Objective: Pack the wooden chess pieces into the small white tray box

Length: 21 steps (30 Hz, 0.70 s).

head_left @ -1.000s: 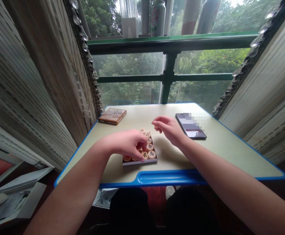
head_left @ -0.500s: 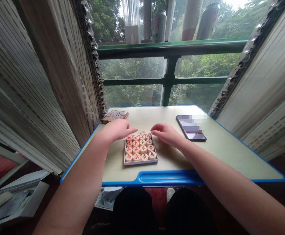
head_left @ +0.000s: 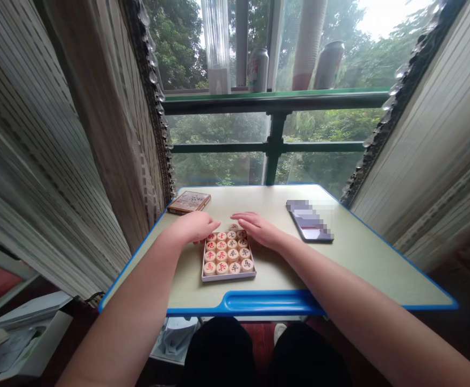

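Observation:
A shallow white box (head_left: 229, 278) of round wooden Chinese chess pieces (head_left: 221, 256) sits on the table, rows of red characters on the left and black on the right. One more piece (head_left: 234, 227) shows just beyond the box's far edge. My left hand (head_left: 197, 226) is at the far left corner of the box, index finger stretched to the right over the corner and the thumb tip low beside the left wall. Palm down, my right hand (head_left: 257, 227) reaches across the far right corner with fingers extended left, above the extra piece. Neither hand visibly holds anything.
The pale table (head_left: 340, 274) has a blue rim with a front pen groove (head_left: 273, 302). A flat printed box (head_left: 189, 202) lies at the far left, a phone (head_left: 310, 221) at the right. Curtains hang on both sides; cans (head_left: 258, 70) and stacked cups stand on the window ledge.
The view has tilted up slightly. My right hand has moved left over the far right corner, its fingers straightening. My left hand has come closer to the box's left edge.

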Each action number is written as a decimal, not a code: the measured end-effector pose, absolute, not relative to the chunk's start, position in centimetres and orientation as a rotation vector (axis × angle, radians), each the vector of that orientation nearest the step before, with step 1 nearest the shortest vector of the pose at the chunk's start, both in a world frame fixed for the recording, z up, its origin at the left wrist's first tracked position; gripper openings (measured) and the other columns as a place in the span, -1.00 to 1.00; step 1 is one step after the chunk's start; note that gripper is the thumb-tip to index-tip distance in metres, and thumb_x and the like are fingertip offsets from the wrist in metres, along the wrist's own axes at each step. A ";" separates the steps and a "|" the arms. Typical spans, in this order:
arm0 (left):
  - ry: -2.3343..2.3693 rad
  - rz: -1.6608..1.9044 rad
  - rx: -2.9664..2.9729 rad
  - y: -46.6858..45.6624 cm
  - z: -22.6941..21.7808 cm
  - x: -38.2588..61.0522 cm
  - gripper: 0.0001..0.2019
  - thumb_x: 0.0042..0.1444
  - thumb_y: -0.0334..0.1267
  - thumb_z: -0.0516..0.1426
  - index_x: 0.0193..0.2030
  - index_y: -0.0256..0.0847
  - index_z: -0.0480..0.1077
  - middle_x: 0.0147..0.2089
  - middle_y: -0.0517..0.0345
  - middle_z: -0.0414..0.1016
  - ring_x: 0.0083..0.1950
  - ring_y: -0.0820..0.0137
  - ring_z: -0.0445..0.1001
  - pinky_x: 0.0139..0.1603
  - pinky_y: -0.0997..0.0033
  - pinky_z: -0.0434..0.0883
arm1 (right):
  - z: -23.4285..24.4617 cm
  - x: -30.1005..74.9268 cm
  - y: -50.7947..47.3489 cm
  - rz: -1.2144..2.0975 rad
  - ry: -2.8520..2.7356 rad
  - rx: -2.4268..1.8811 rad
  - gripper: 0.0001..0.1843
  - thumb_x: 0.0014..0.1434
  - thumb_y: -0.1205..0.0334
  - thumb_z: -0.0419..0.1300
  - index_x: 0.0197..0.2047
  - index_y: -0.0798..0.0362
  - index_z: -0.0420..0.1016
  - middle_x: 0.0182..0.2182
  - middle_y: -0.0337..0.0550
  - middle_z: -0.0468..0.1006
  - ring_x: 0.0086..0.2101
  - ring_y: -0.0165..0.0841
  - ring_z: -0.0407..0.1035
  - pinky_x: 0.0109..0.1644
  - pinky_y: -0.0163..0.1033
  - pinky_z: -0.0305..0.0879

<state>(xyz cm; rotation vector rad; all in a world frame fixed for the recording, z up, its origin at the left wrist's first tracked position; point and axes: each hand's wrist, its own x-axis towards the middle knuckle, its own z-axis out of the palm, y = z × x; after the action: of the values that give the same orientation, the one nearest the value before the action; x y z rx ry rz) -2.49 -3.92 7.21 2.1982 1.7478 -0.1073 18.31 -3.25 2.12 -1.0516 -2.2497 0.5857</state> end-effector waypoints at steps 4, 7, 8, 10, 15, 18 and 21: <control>1.763 -0.031 2.162 -3.4 7.1 -2.8 -0.50 0.07 0.15 -0.08 -0.46 -0.24 0.44 -0.44 0.04 0.56 -0.52 0.36 0.45 -0.50 0.44 0.22 | 2.0 18.6 -2.7 0.462 -2.400 -1.159 -0.48 0.34 0.09 -0.20 -0.11 0.08 0.56 -0.10 -0.05 0.57 -0.02 -0.27 0.34 0.14 -0.15 0.16; 1.809 0.034 2.150 -3.2 7.3 -2.9 -0.48 0.06 0.19 -0.08 -0.43 -0.23 0.44 -0.41 0.03 0.57 -0.49 0.35 0.47 -0.52 0.44 0.21 | 2.2 19.8 -2.5 0.220 -2.388 -1.316 -0.64 0.27 0.23 -0.05 -0.21 0.13 0.58 -0.16 0.00 0.58 -0.10 -0.25 0.37 0.09 -0.16 0.18; 1.820 0.051 2.156 -3.2 7.3 -2.9 -0.47 0.07 0.19 -0.08 -0.43 -0.24 0.44 -0.40 0.02 0.58 -0.48 0.35 0.47 -0.52 0.45 0.21 | 2.3 20.3 -2.4 0.175 -2.379 -1.371 -0.70 0.21 0.28 0.01 -0.23 0.14 0.58 -0.17 0.00 0.59 -0.12 -0.24 0.37 0.06 -0.17 0.19; 1.845 0.059 2.163 -3.1 7.4 -3.0 -0.46 0.08 0.19 -0.10 -0.45 -0.24 0.43 -0.39 0.00 0.58 -0.47 0.34 0.48 -0.52 0.44 0.22 | 2.4 21.0 -2.3 0.150 -2.365 -1.451 -0.77 0.12 0.32 0.10 -0.23 0.12 0.57 -0.22 -0.03 0.59 -0.17 -0.24 0.38 -0.02 -0.20 0.23; 1.844 -0.109 1.996 -3.5 7.2 -3.1 -0.51 0.09 0.14 -0.06 -0.44 -0.27 0.42 -0.41 -0.08 0.57 -0.46 0.28 0.50 -0.51 0.42 0.26 | 2.9 20.9 -2.7 0.189 -2.313 -1.565 -0.82 0.04 0.28 0.16 -0.28 0.07 0.56 -0.33 -0.07 0.58 -0.34 -0.28 0.40 -0.22 -0.25 0.26; 1.737 -0.153 1.885 -3.8 7.1 -3.2 -0.56 0.09 0.11 -0.03 -0.39 -0.26 0.39 -0.37 -0.10 0.58 -0.49 0.29 0.50 -0.55 0.43 0.26 | 3.4 20.2 -3.9 0.300 -2.329 -1.559 -0.81 0.03 0.27 0.17 -0.27 0.04 0.56 -0.38 -0.12 0.57 -0.39 -0.32 0.39 -0.32 -0.29 0.24; 1.641 -0.122 1.863 -4.0 7.1 -3.2 -0.56 0.05 0.15 0.01 -0.38 -0.25 0.37 -0.37 -0.09 0.57 -0.48 0.31 0.49 -0.58 0.47 0.25 | 3.8 19.5 -5.0 0.369 -2.425 -1.480 -0.85 0.01 0.25 0.21 -0.32 0.01 0.58 -0.34 -0.13 0.56 -0.38 -0.33 0.39 -0.33 -0.30 0.24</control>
<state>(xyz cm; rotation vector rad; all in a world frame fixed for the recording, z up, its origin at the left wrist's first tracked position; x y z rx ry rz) -3.18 -3.99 7.07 1.8628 1.6411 -0.1223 19.55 -5.04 3.75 -1.4803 -2.4249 0.3688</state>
